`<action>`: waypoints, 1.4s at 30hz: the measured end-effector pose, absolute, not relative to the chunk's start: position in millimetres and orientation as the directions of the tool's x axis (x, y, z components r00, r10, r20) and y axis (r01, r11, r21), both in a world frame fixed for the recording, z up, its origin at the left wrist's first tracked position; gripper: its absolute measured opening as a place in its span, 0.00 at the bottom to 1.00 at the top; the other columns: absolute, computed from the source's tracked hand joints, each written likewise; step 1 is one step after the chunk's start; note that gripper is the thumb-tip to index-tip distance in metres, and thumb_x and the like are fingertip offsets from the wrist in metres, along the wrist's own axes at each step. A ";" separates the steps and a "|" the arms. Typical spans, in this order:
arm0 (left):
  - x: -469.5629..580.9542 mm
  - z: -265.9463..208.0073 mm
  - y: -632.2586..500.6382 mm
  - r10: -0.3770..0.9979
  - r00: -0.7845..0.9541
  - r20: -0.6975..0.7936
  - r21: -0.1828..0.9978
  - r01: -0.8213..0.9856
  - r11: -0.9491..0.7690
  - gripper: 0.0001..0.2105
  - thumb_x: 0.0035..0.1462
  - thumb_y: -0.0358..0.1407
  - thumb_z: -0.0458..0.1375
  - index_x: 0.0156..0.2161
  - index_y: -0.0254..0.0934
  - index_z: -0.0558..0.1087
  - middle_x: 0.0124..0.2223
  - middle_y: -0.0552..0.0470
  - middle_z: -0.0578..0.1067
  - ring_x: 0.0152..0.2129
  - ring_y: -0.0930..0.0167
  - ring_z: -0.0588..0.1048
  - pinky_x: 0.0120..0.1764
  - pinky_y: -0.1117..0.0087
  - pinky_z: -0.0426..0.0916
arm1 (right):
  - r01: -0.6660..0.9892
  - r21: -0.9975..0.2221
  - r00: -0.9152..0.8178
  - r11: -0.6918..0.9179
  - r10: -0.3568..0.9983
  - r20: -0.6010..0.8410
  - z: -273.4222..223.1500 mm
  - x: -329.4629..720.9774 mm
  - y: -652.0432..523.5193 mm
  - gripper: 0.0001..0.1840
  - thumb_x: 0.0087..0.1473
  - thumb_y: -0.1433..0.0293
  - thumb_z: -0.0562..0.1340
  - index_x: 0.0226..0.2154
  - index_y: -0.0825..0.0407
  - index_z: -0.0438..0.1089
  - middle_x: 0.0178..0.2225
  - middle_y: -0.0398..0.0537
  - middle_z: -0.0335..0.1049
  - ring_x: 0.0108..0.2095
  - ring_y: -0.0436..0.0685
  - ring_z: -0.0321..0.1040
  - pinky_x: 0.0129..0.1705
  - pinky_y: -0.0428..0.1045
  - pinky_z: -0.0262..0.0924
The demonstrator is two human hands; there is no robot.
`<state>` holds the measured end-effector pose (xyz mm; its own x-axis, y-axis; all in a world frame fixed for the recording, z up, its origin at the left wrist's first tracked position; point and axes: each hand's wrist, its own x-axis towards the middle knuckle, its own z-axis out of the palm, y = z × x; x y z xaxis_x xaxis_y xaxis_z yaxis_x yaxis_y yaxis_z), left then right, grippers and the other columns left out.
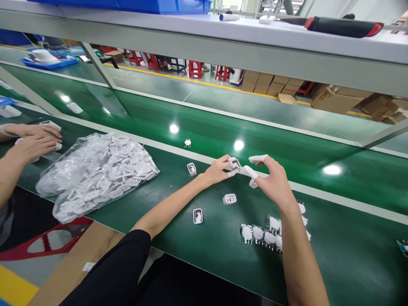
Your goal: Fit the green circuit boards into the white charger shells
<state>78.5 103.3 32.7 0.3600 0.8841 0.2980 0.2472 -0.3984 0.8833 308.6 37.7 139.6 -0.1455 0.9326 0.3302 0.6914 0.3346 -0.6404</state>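
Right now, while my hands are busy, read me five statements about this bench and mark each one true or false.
1. Your left hand holds a white housing. True.
2. White covers sit on the thumb and forefinger of your right hand. True.
3. A clear bag of white parts lies to the left of both your hands. True.
4. Your right hand is gripping that bag. False: its thumb and forefinger stand apart, with nothing between their tips.
5. Nothing lies near your right arm. False: several circuit boards lie beside the right forearm.
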 end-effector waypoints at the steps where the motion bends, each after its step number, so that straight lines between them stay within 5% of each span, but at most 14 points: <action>1: 78.1 35.8 102.3 0.891 0.335 0.308 0.883 0.249 -0.399 0.17 0.60 0.50 0.71 0.30 0.43 0.76 0.42 0.48 0.70 0.39 0.66 0.71 0.52 0.62 0.72 | 0.693 -0.637 -0.145 0.337 0.931 0.335 140.1 309.0 37.4 0.16 0.63 0.56 0.70 0.51 0.42 0.79 0.46 0.50 0.82 0.48 0.69 0.78 0.54 0.67 0.70; 14: 89.4 -1.2 96.7 0.861 0.414 0.294 0.852 0.295 -0.433 0.15 0.61 0.43 0.72 0.29 0.40 0.74 0.39 0.50 0.70 0.33 0.68 0.73 0.49 0.61 0.75 | 0.670 -0.677 -0.113 0.306 0.942 0.315 137.7 312.7 36.5 0.17 0.62 0.55 0.71 0.52 0.41 0.79 0.48 0.51 0.82 0.49 0.70 0.77 0.47 0.65 0.74; 20: 82.7 2.2 99.7 0.841 0.431 0.327 0.830 0.295 -0.474 0.08 0.62 0.41 0.71 0.41 0.41 0.81 0.43 0.49 0.75 0.37 0.66 0.77 0.50 0.63 0.76 | 0.679 -0.664 -0.106 0.312 0.937 0.332 137.7 312.7 36.9 0.18 0.62 0.55 0.71 0.53 0.41 0.80 0.47 0.51 0.82 0.49 0.70 0.78 0.44 0.63 0.75; 25: 83.0 7.1 99.1 0.845 0.412 0.340 0.823 0.306 -0.479 0.11 0.61 0.39 0.71 0.31 0.40 0.76 0.39 0.49 0.74 0.34 0.68 0.76 0.46 0.64 0.76 | 0.688 -0.663 -0.093 0.297 0.941 0.325 142.7 311.9 36.1 0.20 0.63 0.49 0.71 0.51 0.41 0.81 0.48 0.51 0.83 0.49 0.71 0.79 0.49 0.65 0.74; 31: 37.2 53.6 143.4 0.896 0.214 0.390 0.800 0.403 -0.444 0.02 0.64 0.34 0.66 0.41 0.41 0.78 0.49 0.48 0.74 0.43 0.68 0.77 0.52 0.66 0.73 | 0.700 -0.650 -0.075 0.295 0.936 0.344 145.3 315.2 36.5 0.22 0.61 0.46 0.71 0.50 0.40 0.81 0.47 0.50 0.84 0.50 0.71 0.80 0.56 0.67 0.71; 37: -36.8 65.4 201.9 0.957 0.018 0.289 0.790 0.560 -0.248 0.14 0.51 0.21 0.69 0.35 0.38 0.70 0.42 0.53 0.68 0.31 0.73 0.67 0.44 0.67 0.67 | 0.691 -0.659 -0.089 0.297 0.940 0.330 141.5 314.0 38.9 0.23 0.60 0.45 0.70 0.50 0.41 0.81 0.47 0.51 0.84 0.51 0.72 0.80 0.56 0.67 0.71; 42: -62.8 49.2 210.6 0.969 -0.117 0.219 0.780 0.618 -0.102 0.21 0.50 0.26 0.76 0.45 0.37 0.73 0.47 0.51 0.73 0.36 0.72 0.71 0.48 0.68 0.68 | 0.705 -0.650 -0.083 0.283 0.944 0.321 138.3 315.1 41.1 0.24 0.60 0.44 0.71 0.49 0.41 0.82 0.47 0.51 0.84 0.50 0.72 0.81 0.53 0.65 0.71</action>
